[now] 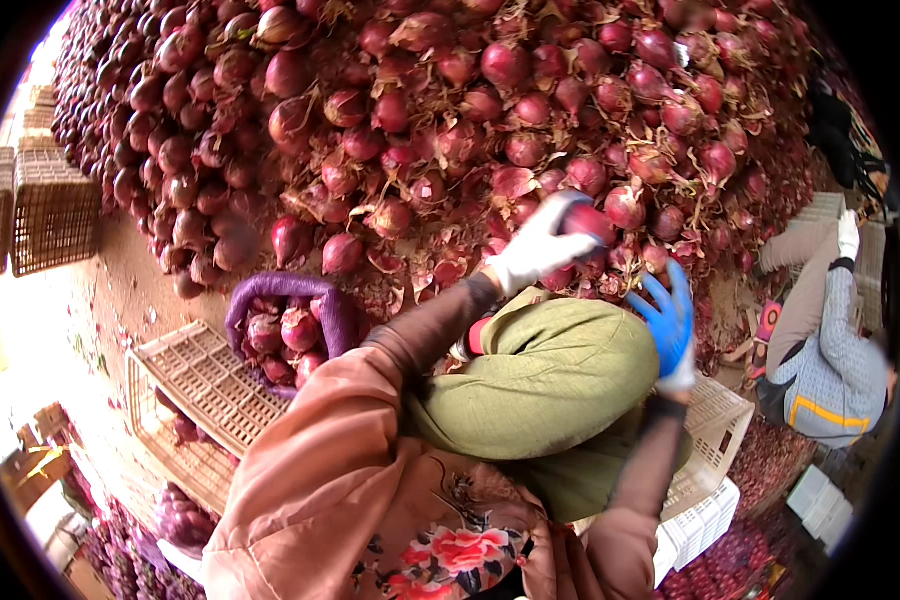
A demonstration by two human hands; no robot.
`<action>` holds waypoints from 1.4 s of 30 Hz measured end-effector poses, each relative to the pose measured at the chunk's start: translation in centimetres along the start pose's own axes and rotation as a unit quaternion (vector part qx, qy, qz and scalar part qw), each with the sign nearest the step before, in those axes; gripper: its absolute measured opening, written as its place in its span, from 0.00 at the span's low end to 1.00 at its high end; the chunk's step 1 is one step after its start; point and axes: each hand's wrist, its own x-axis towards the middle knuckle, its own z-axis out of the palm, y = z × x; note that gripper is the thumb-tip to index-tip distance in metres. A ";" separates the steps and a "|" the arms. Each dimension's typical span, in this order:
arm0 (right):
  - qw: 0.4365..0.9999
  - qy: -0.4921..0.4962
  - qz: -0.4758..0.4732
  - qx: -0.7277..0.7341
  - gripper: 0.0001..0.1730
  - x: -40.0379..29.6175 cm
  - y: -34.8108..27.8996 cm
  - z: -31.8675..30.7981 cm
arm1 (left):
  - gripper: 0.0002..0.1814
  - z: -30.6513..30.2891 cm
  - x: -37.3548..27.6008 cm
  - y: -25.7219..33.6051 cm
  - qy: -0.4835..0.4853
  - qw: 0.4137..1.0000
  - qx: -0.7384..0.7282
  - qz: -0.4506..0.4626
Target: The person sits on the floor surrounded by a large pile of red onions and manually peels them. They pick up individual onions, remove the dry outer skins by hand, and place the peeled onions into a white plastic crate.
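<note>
A large heap of red onions [506,66] with loose dry skins fills the area before me. My left hand [544,244], in a white glove, is closed around a red onion [588,223] at the heap's near edge. To its right, my right hand [667,319], in a blue-coated glove, has its fingers spread with nothing in them, close to small onions and stalks. A purple mesh bag [341,319] with a rolled rim stands at the left, holding several red onions [300,330].
Plastic crates [210,375] lie at the lower left, more [709,427] behind me at the right, and wicker-like crates [54,214] at the far left. A co-worker [832,367] with a white glove sits at the right. A filled onion bag [181,516] lies at the lower left.
</note>
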 end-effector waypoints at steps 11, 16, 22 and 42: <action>0.919 0.394 0.023 -0.007 0.29 -11.3 0.6 -22.3 | 0.28 -17.7 -1.0 -10.2 -0.020 0.467 0.884 -0.016; 0.791 0.498 0.181 -0.306 0.22 -36.9 7.4 -41.0 | 0.42 -13.3 -4.6 -9.4 -0.049 0.604 0.787 -0.117; 0.758 0.560 0.272 -0.194 0.19 -32.3 8.2 -30.1 | 0.27 -16.3 -10.1 -9.0 0.056 0.776 0.611 -0.144; 0.972 0.094 -0.057 0.206 0.20 4.3 -1.4 1.2 | 0.10 -7.2 -4.8 -2.9 0.161 0.889 0.427 0.044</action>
